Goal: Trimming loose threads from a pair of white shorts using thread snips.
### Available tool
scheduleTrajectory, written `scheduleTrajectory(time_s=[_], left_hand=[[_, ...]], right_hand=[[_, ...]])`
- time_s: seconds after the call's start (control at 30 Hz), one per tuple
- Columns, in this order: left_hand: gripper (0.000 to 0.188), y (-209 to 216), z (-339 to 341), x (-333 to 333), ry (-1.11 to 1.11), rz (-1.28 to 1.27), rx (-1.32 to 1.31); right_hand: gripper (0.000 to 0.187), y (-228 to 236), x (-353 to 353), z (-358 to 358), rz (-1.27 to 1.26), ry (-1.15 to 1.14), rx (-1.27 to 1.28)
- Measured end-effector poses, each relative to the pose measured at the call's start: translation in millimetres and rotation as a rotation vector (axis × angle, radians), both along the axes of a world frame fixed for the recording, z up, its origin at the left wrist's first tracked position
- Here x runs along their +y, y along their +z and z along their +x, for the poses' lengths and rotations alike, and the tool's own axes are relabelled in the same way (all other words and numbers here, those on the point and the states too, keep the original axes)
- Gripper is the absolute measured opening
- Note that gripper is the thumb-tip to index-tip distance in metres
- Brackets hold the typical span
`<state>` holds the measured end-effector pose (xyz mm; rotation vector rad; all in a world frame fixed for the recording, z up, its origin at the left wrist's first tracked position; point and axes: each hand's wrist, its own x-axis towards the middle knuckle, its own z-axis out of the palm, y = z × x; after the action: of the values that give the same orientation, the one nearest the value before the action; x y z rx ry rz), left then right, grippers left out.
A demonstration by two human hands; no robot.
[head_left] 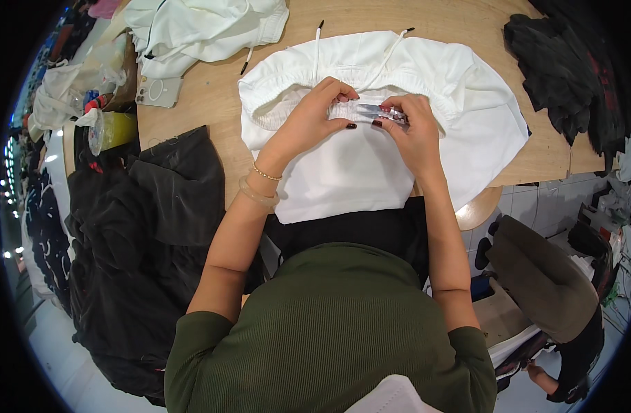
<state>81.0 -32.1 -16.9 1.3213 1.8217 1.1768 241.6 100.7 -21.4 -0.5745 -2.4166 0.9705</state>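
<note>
A pair of white shorts (370, 158) lies flat on the wooden table (212, 96), its elastic waistband and two drawstrings at the far side. My left hand (315, 113) pinches the waistband fabric near the middle. My right hand (412, 131) holds a small metal thread snipper (379, 110), its tip lying against the waistband close to my left fingers. Two bracelets circle my left wrist.
Another white garment (205, 27) is heaped at the far left beside a phone (158, 91). Black garments (150, 227) hang over the table's left edge, and a dark pile (563, 69) sits at the far right. A plastic cup (112, 131) stands at left. A chair (536, 275) stands at right.
</note>
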Motion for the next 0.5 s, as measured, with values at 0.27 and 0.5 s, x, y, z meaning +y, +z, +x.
scheduleTrajectory(time_s=[0.27, 0.5], left_hand=[[0.031, -9, 6, 3, -0.011, 0.059, 0.090], [0.016, -23, 0, 8, 0.418, 0.127, -0.568]], right_hand=[[0.016, 8, 1, 0, -0.820, -0.164, 0.291], [0.014, 4, 5, 3, -0.823, -0.158, 0.315]])
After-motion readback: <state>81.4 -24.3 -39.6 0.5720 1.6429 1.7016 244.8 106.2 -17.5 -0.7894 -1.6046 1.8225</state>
